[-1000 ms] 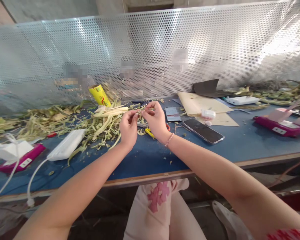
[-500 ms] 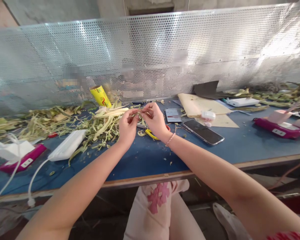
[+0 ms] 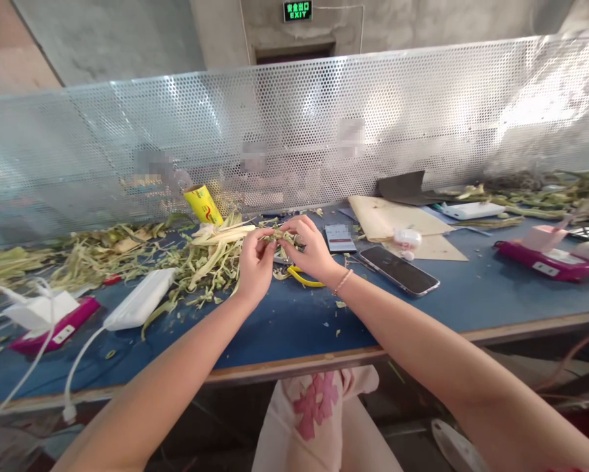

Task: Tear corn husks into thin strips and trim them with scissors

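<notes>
Close together over the blue table, my left hand and my right hand are both closed, fingertips pinching a small pale-green bit of dried plant strip. Its exact shape is partly covered by my fingers. Left of my left hand lies a tangled heap of dried leaf strips, with a paler husk bundle on top. Under my right hand shows a yellow looped handle, seemingly of scissors; the rest of the tool is mostly hidden.
A dark smartphone, a second phone with lit screen, brown paper and a small white case lie to the right. On the left are a white power bank and a magenta power strip. A perforated metal screen stands behind.
The camera view has tilted up, so everything sits lower and an exit sign shows. Both hands stay together on the plant strip, with fingers slightly shifted.
</notes>
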The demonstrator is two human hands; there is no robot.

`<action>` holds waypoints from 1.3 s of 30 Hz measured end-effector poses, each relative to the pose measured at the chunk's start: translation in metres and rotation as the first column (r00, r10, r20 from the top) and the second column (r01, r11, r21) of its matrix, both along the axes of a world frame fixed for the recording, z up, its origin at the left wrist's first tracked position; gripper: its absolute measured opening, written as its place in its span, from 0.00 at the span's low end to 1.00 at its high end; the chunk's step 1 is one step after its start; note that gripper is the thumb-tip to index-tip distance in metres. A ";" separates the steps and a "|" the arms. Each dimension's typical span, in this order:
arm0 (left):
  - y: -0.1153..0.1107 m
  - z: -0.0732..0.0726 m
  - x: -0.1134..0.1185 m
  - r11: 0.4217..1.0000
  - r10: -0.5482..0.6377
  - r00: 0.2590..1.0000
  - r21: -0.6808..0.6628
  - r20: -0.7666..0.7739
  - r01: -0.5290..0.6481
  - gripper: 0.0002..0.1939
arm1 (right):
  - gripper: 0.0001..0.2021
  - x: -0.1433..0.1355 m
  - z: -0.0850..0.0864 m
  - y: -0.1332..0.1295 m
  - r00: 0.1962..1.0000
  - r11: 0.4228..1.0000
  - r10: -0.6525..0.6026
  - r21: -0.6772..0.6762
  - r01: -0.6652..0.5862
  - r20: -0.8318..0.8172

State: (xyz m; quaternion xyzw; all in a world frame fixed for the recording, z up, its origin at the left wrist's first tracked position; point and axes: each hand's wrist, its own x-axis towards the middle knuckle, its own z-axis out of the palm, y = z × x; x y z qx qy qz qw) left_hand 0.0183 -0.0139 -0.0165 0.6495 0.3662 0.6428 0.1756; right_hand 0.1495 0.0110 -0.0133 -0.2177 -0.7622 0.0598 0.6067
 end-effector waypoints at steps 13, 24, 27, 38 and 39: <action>-0.001 0.000 0.001 0.986 -0.161 0.984 -0.041 0.075 0.164 0.13 | 0.04 0.002 -0.001 0.002 0.998 0.999 0.045 0.032 -0.043 -0.036; 0.018 0.003 -0.010 0.822 -0.257 0.795 -0.308 0.550 0.479 0.09 | 0.17 -0.003 -0.015 0.019 0.993 0.936 0.087 -0.336 -0.107 -0.075; 0.023 0.002 -0.013 0.776 -0.207 0.775 -0.383 0.597 0.502 0.09 | 0.15 -0.004 -0.020 0.027 0.983 0.851 0.140 -0.494 -0.180 -0.116; 0.024 -0.001 -0.016 0.594 -0.156 0.784 -0.577 0.601 0.560 0.07 | 0.09 -0.005 -0.026 0.034 0.953 0.654 0.186 -0.694 -0.301 -0.238; 0.024 -0.001 -0.016 0.603 -0.142 0.788 -0.578 0.599 0.549 0.06 | 0.09 -0.005 -0.026 0.034 0.956 0.660 0.179 -0.693 -0.291 -0.231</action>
